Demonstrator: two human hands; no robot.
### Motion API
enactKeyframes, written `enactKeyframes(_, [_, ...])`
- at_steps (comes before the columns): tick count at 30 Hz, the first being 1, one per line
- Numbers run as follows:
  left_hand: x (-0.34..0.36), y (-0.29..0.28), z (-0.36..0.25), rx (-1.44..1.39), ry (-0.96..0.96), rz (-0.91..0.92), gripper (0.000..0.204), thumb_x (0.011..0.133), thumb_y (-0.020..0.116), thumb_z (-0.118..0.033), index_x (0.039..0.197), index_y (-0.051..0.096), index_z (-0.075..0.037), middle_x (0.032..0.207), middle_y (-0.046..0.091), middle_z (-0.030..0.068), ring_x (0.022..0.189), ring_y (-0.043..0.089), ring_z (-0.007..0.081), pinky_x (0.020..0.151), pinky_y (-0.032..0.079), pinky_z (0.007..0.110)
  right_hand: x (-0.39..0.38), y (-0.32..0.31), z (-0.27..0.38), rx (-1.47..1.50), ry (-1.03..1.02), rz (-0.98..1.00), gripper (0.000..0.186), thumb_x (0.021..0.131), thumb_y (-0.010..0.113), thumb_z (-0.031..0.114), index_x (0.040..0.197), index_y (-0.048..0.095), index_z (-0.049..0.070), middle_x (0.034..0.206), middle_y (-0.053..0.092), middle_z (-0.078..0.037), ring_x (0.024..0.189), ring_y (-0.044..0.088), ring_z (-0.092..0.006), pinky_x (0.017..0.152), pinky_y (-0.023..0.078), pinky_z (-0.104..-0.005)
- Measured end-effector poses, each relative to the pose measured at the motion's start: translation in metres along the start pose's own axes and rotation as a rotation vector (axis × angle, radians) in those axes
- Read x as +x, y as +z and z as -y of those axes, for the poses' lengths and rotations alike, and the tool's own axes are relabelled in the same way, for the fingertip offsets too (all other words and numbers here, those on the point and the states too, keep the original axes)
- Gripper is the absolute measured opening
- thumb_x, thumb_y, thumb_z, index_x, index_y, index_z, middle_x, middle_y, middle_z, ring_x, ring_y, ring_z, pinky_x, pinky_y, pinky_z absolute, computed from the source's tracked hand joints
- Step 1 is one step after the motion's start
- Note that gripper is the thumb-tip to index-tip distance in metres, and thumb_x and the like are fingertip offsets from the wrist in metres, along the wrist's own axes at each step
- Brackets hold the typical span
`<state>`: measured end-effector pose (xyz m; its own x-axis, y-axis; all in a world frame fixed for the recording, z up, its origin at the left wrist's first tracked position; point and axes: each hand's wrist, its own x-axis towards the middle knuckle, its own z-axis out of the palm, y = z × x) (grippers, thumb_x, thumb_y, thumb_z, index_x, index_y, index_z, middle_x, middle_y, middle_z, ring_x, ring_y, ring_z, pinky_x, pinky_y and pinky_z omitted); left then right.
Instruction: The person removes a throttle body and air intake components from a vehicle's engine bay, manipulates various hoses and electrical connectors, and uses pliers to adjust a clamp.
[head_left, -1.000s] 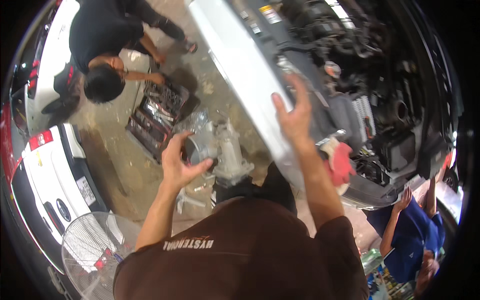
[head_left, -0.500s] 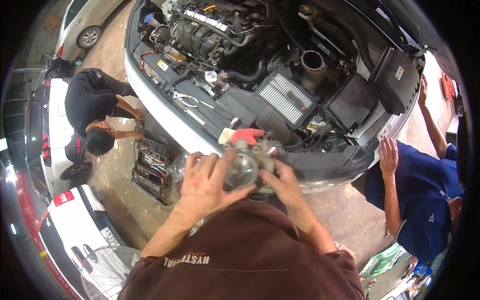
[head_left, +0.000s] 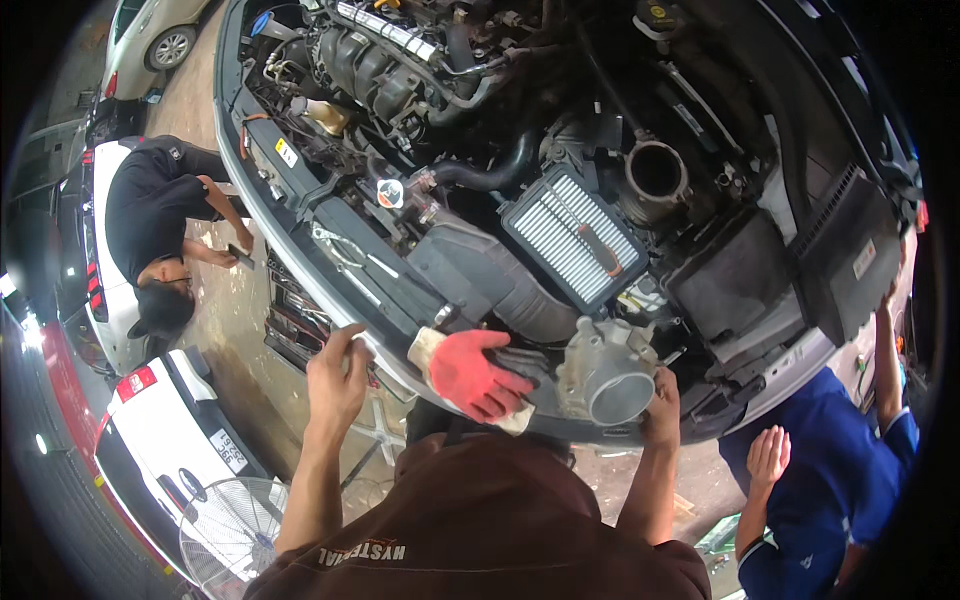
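My right hand grips the right side of a grey cast-metal throttle body, whose round bore faces me. It is at the front edge of the engine bay, right of a red-palmed work glove with a cream cuff. A second, grey glove partly shows beneath the red one. Left of the gloves, my left hand is raised near the white front edge of the car, its fingers loosely bent and apart, holding nothing.
A pleated air filter with a brown-handled tool lies beyond the throttle body. Pliers rest on the front panel. One person bends at left by a toolbox; another in blue stands at right. A fan is lower left.
The throttle body has moved from between both hands to the right, onto or just above the front edge. My left hand has let go and moved left. The red glove now shows fully.
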<state>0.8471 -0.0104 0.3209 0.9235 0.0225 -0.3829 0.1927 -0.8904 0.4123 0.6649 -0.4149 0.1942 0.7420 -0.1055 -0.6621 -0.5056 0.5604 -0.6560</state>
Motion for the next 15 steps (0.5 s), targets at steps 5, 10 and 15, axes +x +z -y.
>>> enactKeyframes(5, [0.129, 0.079, -0.057, -0.689, 0.098, 0.192, 0.032, 0.104, 0.057, -0.013, 0.127, 0.064, 0.007, 0.123, 0.071, 0.0187, 0.115, 0.069, 0.0267, 0.097, 0.053, 0.034, 0.032, -0.004, -0.011, 0.067, 0.024, 0.036, 0.071, 0.087, 0.081, 0.015, 0.147, 0.050, -0.007, 0.140, 0.063, -0.014, 0.127, 0.060, -0.0233, 0.110, 0.044, -0.0375])
enactKeyframes(10, [0.326, 0.161, -0.090, -1.647, -0.653, -0.138, 0.042, 0.100, 0.048, -0.005, 0.140, 0.055, 0.005, 0.131, 0.063, 0.0191, 0.120, 0.063, 0.0270, 0.102, 0.050, 0.034, 0.064, -0.007, -0.014, 0.026, 0.054, 0.128, 0.078, 0.084, 0.085, 0.023, 0.147, 0.051, -0.008, 0.141, 0.063, -0.014, 0.130, 0.058, -0.0233, 0.113, 0.041, -0.0370])
enactKeyframes(15, [0.403, 0.229, -0.104, -1.660, -0.962, -0.661, 0.042, 0.099, 0.049, -0.015, 0.138, 0.061, -0.001, 0.134, 0.066, 0.0134, 0.124, 0.063, 0.0267, 0.103, 0.050, 0.037, 0.071, 0.001, 0.004, 0.095, 0.044, 0.111, 0.078, 0.084, 0.081, 0.025, 0.146, 0.051, -0.010, 0.141, 0.064, -0.015, 0.125, 0.063, -0.0237, 0.110, 0.045, -0.0365])
